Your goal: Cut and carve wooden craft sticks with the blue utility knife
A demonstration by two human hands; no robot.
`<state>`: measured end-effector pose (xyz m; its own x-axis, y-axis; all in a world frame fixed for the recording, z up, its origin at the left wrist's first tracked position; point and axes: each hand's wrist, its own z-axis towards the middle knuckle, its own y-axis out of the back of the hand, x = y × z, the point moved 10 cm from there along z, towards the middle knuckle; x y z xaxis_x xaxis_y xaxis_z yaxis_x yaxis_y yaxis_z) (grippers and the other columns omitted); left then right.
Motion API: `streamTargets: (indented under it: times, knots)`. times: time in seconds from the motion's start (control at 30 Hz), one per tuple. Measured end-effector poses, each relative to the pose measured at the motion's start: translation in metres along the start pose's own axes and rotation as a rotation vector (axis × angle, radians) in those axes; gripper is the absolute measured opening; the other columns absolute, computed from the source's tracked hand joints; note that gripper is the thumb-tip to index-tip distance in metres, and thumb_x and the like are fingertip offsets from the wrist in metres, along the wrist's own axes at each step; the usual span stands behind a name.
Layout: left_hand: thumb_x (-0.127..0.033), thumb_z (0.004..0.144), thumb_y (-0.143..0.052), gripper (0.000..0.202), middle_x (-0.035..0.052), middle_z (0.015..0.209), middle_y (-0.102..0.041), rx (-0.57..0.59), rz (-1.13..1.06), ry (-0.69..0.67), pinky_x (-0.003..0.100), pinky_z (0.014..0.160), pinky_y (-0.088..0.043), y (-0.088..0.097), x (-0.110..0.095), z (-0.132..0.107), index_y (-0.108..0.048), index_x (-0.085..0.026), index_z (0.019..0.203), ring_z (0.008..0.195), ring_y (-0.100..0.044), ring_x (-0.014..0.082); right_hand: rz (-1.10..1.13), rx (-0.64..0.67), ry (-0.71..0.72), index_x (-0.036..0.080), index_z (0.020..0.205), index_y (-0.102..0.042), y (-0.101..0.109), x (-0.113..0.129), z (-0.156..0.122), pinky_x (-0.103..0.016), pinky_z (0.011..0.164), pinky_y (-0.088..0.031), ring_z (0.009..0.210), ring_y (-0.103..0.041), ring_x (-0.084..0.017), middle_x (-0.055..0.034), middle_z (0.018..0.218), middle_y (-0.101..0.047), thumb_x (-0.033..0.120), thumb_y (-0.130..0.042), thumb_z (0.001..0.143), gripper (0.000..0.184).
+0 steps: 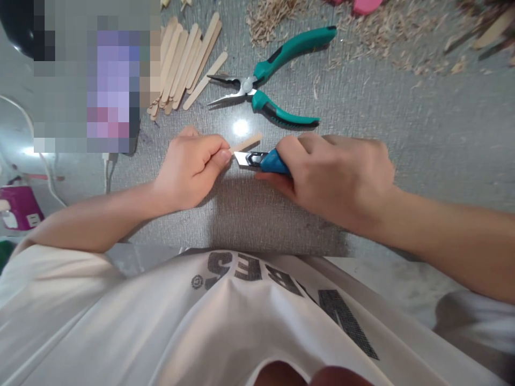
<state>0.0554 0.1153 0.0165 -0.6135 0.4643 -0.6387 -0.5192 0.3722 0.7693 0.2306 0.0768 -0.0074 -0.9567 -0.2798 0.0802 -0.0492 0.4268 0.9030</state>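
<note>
Pinched between the thumb and fingers of my left hand point(197, 166) is a wooden craft stick point(251, 142), its free end pointing right. My right hand point(333, 177) is wrapped round the blue handle of a utility knife point(273, 162). The knife's blade points left, close to the stick beside my left thumb; whether it touches the wood I cannot tell. Beyond both hands lie long-nose pliers point(247, 86) with green handles, their jaws spread.
Several craft sticks point(187, 59) lie in a pile at the back left, near a blurred-out patch. Wood shavings point(273, 21) are scattered along the back of the grey table point(181, 228). At the far left are a white cable point(30, 120) and a purple power socket block point(21, 206).
</note>
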Motion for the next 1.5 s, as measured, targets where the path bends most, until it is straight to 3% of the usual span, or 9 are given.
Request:
streamTargets:
  times: [0.1,0.27,0.37,0.47,0.67,0.9,1.2,1.5]
  knots:
    - [-0.033,0.116,-0.056,0.035,-0.0021,0.063,-0.061,-0.013,-0.049,0.041,0.044,0.086,-0.050,0.000,0.001,-0.002,-0.067,-0.025,0.083,0.066,-0.057,0.0199,0.009,-0.017,-0.003,0.019,0.130,-0.081,-0.001,-0.001,0.000,-0.037,0.067,-0.024,0.086,-0.072,-0.032,-0.0198,0.111,-0.085,0.075,-0.029,0.118,0.077]
    - [-0.035,0.115,-0.055,0.035,-0.0003,0.068,-0.070,-0.017,-0.093,0.081,0.046,0.090,-0.053,-0.001,0.003,-0.004,-0.066,-0.025,0.084,0.067,-0.062,0.0204,-0.009,-0.069,0.005,0.022,0.131,-0.081,0.005,0.000,0.001,-0.036,0.064,-0.021,0.085,-0.075,-0.031,-0.0160,0.109,-0.087,0.077,-0.031,0.118,0.075]
    - [-0.034,0.114,-0.053,0.034,-0.0005,0.068,-0.070,-0.012,-0.082,0.089,0.048,0.093,-0.053,-0.002,0.003,-0.004,-0.066,-0.025,0.084,0.067,-0.062,0.0197,-0.029,-0.040,-0.053,0.021,0.138,-0.080,0.006,-0.006,0.003,-0.037,0.065,-0.022,0.089,-0.078,-0.033,-0.0180,0.114,-0.087,0.073,-0.038,0.117,0.070]
    - [-0.036,0.115,-0.052,0.036,-0.0003,0.066,-0.068,-0.017,-0.063,0.102,0.048,0.092,-0.054,-0.003,0.004,-0.005,-0.065,-0.025,0.083,0.067,-0.060,0.0198,0.004,-0.029,-0.002,0.019,0.141,-0.081,0.006,-0.004,0.004,-0.038,0.068,-0.024,0.089,-0.076,-0.033,-0.0195,0.116,-0.088,0.068,-0.039,0.116,0.068]
    - [-0.034,0.115,-0.052,0.034,-0.0011,0.064,-0.061,-0.040,-0.008,0.035,0.048,0.089,-0.051,-0.002,0.001,-0.005,-0.062,-0.025,0.083,0.065,-0.057,0.0208,0.017,-0.043,0.073,0.022,0.141,-0.083,0.007,-0.001,0.003,-0.039,0.070,-0.026,0.083,-0.071,-0.032,-0.0174,0.108,-0.088,0.064,-0.035,0.116,0.068]
    - [-0.037,0.116,-0.049,0.033,0.0021,0.068,-0.068,0.046,0.081,0.045,0.050,0.091,-0.052,-0.010,0.007,-0.005,-0.065,-0.027,0.089,0.068,-0.058,0.0233,-0.051,0.047,0.035,0.021,0.146,-0.080,0.005,0.000,0.005,-0.039,0.067,-0.022,0.090,-0.076,-0.035,-0.0191,0.111,-0.088,0.065,-0.037,0.116,0.068]
    - [-0.038,0.117,-0.049,0.035,0.0021,0.067,-0.068,0.029,0.092,0.021,0.049,0.089,-0.052,-0.011,0.006,-0.005,-0.068,-0.026,0.090,0.066,-0.057,0.0227,0.034,-0.040,0.095,0.024,0.140,-0.081,0.007,0.001,0.004,-0.038,0.070,-0.023,0.083,-0.071,-0.032,-0.0168,0.110,-0.090,0.063,-0.038,0.118,0.062]
    - [-0.041,0.117,-0.049,0.036,0.0020,0.066,-0.066,0.060,0.092,0.039,0.054,0.095,-0.053,-0.014,0.010,-0.005,-0.070,-0.028,0.090,0.065,-0.059,0.0244,0.001,0.019,0.102,0.025,0.137,-0.081,0.008,0.001,0.007,-0.038,0.070,-0.023,0.084,-0.073,-0.033,-0.0156,0.109,-0.090,0.066,-0.039,0.120,0.061]
